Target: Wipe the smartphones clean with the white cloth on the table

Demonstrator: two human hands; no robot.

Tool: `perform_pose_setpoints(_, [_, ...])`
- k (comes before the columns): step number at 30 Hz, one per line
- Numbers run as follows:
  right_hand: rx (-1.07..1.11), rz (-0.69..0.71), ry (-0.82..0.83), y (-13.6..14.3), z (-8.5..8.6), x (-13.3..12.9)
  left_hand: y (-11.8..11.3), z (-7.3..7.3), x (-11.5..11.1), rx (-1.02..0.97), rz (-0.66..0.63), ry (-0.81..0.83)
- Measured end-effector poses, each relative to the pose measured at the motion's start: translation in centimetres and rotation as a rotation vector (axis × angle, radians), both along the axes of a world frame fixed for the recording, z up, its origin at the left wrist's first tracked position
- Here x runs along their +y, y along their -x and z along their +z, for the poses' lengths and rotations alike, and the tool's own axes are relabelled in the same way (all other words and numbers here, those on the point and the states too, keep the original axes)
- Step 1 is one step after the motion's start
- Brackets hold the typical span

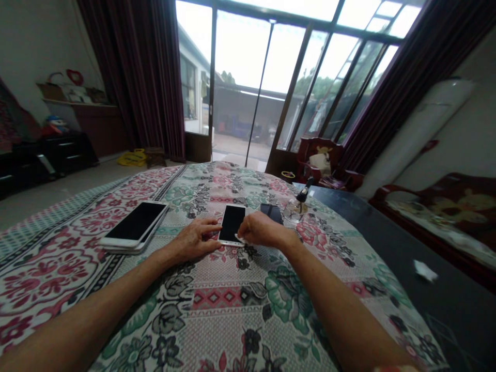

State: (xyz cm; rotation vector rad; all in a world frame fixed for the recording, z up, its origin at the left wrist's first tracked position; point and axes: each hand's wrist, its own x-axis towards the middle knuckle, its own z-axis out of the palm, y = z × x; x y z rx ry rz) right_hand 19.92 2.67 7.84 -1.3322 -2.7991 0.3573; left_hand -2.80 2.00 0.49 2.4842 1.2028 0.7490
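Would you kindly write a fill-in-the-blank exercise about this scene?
The left hand touches the white rectangular phone with several outstretched ____.
The right hand holds a small white wad at the phone's black ____.
The stacked white rectangular devices lie to the phone's ____.
A multicoloured floral cloth covers the ____.
Missing words: fingers; screen; left; table.

One wide, head-worn view looks forward and down from close above the tabletop (217, 281), past the left hand (196, 240) and right hand (259, 229), toward glass doors (240, 103) farther back.
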Motion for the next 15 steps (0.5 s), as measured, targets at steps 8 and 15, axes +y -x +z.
perform_pose_setpoints(8, [0.008,-0.029,-0.092,-0.08,-0.28,0.29,-0.04,0.11,0.04,-0.01,-0.011,-0.009])
perform_pose_setpoints(15, [-0.049,-0.143,-0.15,0.41,-0.68,0.19,-0.05,-0.01,-0.01,-0.023,-0.001,-0.032])
